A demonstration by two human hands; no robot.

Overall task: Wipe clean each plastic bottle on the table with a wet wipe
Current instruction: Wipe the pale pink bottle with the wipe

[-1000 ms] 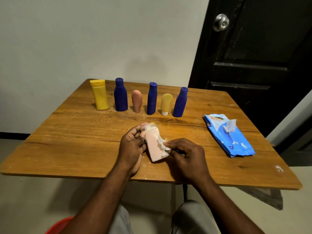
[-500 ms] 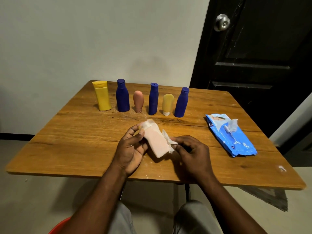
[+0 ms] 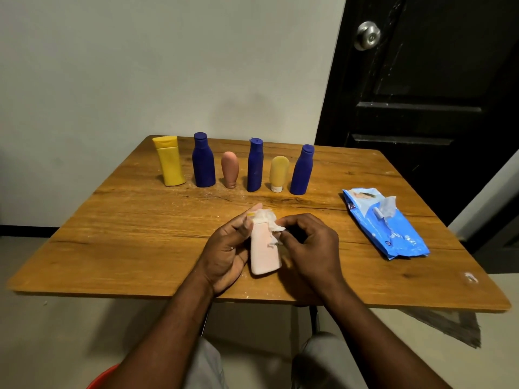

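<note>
Left hand [image 3: 227,248] grip holds pink bottle [image 3: 264,254], cap pointing away | right hand [image 3: 311,245] grip pinches wet wipe [image 3: 271,223] at bottle's right shoulder

Six bottles [image 3: 255,167] line the surface's [image 3: 112,234] upper centre, a seventh bottle [image 3: 263,255] sits below them between the left hand [image 3: 224,249] and right hand [image 3: 313,248], and the wipe pack [image 3: 389,230] lies right.

Bare forearms [image 3: 174,313], lt grey trousers [image 3: 209,366] at knees.
</note>
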